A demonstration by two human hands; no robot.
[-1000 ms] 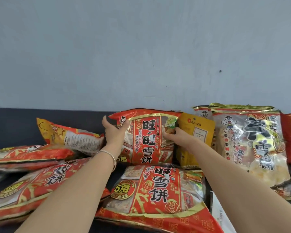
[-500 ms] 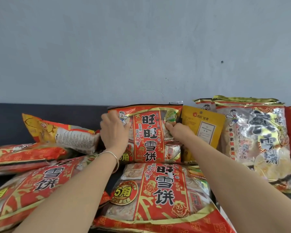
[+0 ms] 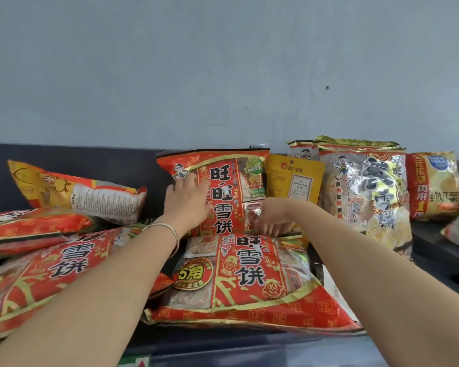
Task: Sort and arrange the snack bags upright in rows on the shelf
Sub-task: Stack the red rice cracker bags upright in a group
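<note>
Partly hidden upright red bag (image 3: 227,193), left hand (image 3: 187,201) flat on it, right hand (image 3: 272,218) blurred, grip unclear

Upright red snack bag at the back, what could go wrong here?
1. The upright red bag has only the left hand flat against its front; once released, it might flop forward onto the flat red bag below.
2. The yellow pouch sits partly tucked behind it and could tip if the right hand or the bag nudges it.
</note>
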